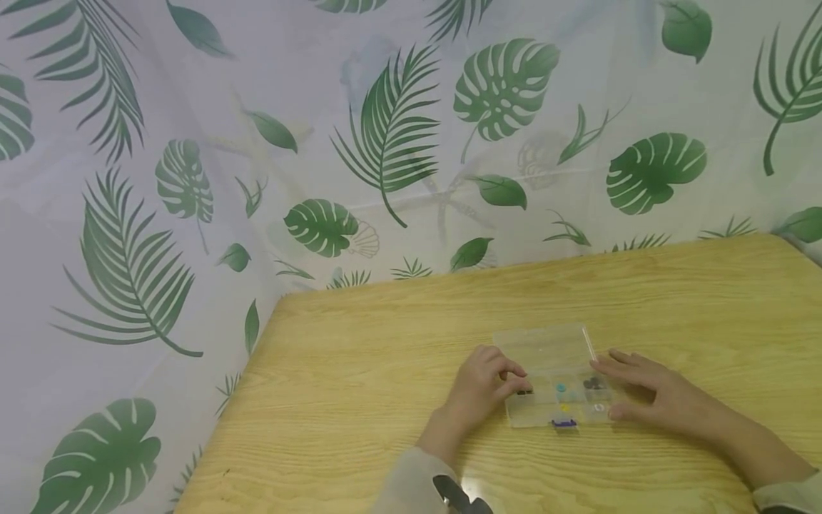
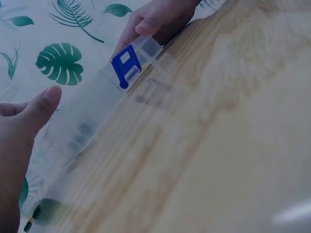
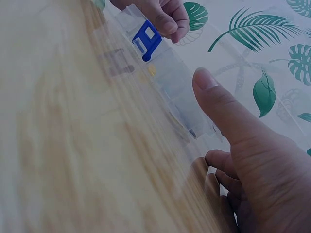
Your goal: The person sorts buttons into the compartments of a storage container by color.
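Note:
A clear plastic compartment box (image 1: 531, 420) lies on the table with its clear lid (image 1: 539, 346) folded back. Dark small pieces (image 1: 594, 384) sit in its right part, a turquoise piece (image 1: 561, 388) and a yellow piece (image 1: 565, 407) around the middle. At the front wall shows a blue piece with a rectangular cutout (image 2: 127, 67). My left hand (image 1: 480, 384) is at the box's left side, fingers bent over the left compartment; nothing shows between thumb and fingertips. Spread along the right side, my right hand (image 1: 661, 396) has its fingertips right at the box's edge.
The box stands on a wood-grain table (image 1: 359, 400), whose left edge runs down toward the front. Behind and to the left hangs a white curtain (image 1: 257, 164) printed with green leaves. A dark strap (image 1: 459, 496) crosses the left sleeve.

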Tool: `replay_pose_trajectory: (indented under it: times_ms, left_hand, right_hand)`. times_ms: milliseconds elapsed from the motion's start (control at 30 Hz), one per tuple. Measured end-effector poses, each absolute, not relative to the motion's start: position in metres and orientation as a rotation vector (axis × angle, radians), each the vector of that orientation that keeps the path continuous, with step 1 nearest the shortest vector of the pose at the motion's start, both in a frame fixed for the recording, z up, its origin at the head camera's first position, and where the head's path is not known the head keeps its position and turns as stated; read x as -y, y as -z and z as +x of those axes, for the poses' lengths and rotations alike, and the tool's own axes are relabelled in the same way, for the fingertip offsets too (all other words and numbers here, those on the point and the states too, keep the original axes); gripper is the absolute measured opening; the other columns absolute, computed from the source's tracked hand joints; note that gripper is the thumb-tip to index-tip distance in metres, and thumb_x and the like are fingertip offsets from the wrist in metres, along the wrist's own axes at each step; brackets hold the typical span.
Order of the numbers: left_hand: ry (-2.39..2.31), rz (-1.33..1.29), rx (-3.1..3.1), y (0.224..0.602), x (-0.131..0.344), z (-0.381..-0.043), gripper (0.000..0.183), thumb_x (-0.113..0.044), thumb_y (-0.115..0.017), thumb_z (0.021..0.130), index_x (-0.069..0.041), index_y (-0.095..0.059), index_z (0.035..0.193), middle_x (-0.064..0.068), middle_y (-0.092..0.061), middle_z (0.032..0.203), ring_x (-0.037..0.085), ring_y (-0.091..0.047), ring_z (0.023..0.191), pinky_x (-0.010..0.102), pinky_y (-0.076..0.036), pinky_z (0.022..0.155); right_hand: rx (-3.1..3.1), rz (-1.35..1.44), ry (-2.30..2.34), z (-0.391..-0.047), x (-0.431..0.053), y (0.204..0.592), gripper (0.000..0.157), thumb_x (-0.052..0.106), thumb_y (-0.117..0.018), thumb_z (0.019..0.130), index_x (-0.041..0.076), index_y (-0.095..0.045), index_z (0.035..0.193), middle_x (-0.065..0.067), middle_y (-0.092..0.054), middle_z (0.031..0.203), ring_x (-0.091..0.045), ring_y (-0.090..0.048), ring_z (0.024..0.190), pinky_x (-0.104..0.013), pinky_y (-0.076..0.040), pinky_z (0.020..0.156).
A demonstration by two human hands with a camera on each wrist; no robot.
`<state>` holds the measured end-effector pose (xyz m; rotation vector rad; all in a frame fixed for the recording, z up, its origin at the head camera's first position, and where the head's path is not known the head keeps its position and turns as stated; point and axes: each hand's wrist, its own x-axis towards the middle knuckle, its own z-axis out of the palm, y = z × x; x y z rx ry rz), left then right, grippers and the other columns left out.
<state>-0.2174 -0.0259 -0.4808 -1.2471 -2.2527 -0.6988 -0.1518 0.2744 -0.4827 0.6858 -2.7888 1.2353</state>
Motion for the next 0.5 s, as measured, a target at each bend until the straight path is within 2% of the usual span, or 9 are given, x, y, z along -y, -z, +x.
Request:
replay_pose_trajectory:
  times_ms: [500]
  left_hand:
    - [0.682,-1.221,2.25,0.4825,0.0285,-0.2161,0.018,-0.027,-0.076,0.077,-0.015,-0.069,0.087,-0.007,-0.053,0.077,0.006,-0.046,0.076,0.009,-0.036,0.071]
  right_hand:
    - [2.795,0.676,-1.226,-0.1521,-0.2743,0.4817,0.064,0.027,-0.074,0.081,0.022,-0.048,0.139,-0.03,-0.033,0.144,-0.063,-0.022,0.126,-0.077,-0.019,0.089]
